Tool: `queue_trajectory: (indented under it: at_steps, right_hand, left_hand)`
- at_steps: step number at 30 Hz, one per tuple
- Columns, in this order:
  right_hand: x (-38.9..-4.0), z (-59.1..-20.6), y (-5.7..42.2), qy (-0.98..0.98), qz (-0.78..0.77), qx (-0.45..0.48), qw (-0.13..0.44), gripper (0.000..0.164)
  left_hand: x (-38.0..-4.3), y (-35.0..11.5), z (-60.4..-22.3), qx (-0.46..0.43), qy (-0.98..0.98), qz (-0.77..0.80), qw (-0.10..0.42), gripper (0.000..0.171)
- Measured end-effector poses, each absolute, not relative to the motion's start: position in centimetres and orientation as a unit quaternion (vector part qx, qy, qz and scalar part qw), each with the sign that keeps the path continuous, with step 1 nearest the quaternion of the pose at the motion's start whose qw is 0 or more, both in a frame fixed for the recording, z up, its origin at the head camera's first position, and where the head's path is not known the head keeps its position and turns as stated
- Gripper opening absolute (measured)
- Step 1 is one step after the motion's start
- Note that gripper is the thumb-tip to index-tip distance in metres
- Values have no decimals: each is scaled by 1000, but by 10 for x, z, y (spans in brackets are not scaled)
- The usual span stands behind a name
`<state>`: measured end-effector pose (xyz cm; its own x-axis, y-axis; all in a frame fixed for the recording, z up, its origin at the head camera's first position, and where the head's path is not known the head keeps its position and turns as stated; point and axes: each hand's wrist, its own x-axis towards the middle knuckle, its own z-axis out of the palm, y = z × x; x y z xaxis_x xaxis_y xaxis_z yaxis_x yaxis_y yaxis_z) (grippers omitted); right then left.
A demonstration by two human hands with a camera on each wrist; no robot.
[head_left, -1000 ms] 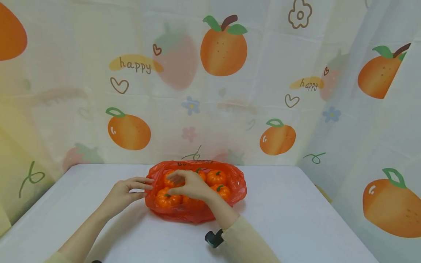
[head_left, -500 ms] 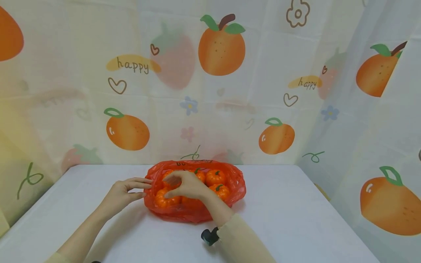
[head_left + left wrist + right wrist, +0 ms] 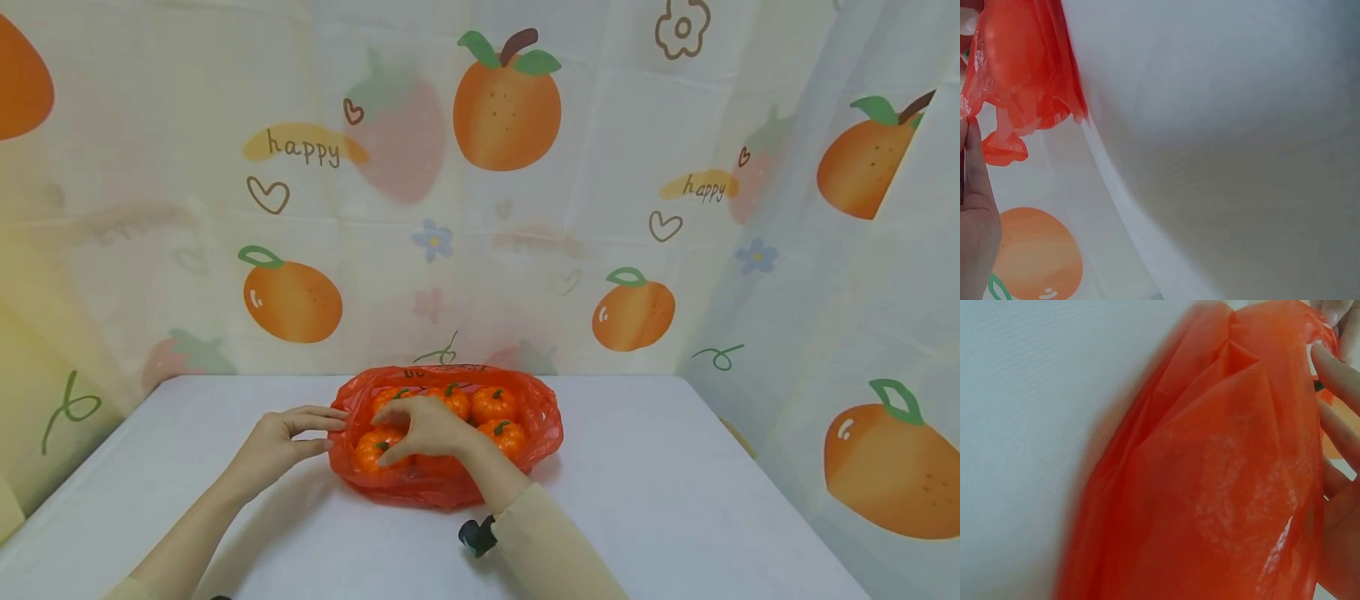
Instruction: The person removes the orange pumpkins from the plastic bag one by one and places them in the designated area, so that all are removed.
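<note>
A red plastic bag (image 3: 442, 493) sits with its mouth wide, holding several small orange pumpkins with green stems. My left hand (image 3: 281, 442) holds the bag's left rim, fingertips over the edge and thumb on the outside. In the left wrist view the red film (image 3: 1016, 56) meets those fingertips. My right hand (image 3: 431, 427) reaches in over the front-left pumpkin (image 3: 371, 452), thumb and fingers spread apart around its top. The right wrist view has these fingers (image 3: 1338, 369) just above the rim, a bit of green stem between them. Part of the pumpkins is hidden behind this hand.
A white table (image 3: 645, 500) spreads around the bag. Behind it hangs a pale curtain (image 3: 525, 217) printed with oranges, strawberries and "happy". A dark wrist camera (image 3: 477, 537) sticks out beside the right sleeve. More pumpkins (image 3: 493, 404) lie at the bag's right.
My right hand has come a little lower over the front-left pumpkin, and its thumb has moved down along it. My left hand keeps its place at the bag's rim.
</note>
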<state>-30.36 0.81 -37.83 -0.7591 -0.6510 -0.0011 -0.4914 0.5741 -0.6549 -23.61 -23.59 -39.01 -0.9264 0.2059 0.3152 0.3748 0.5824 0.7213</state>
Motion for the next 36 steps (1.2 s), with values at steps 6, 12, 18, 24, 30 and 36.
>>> queue_trajectory:
  at_steps: [6, 12, 18, 24, 30, 36]
  right_hand:
    - [-303, -378, 8, 886, -300, -333, 122, 50]
    - [-302, -378, 7, 897, -269, -326, 133, 49]
    - [-300, -378, 7, 903, -247, -325, 132, 52]
    - [-300, -379, 7, 905, -240, -324, 135, 54]
    - [-300, -379, 7, 904, -234, -332, 134, 55]
    - [-301, -378, 8, 900, -237, -341, 132, 55]
  left_hand:
    - [-238, -237, -392, -158, -889, -419, 98, 22]
    - [-235, -236, -390, -164, -883, -428, 100, 23]
    - [-235, -236, -389, -160, -884, -428, 98, 23]
    - [-237, -236, -389, -151, -885, -430, 90, 25]
    - [-237, -236, -389, -144, -885, -435, 83, 26]
    - [-237, -236, -388, -146, -883, -437, 87, 27]
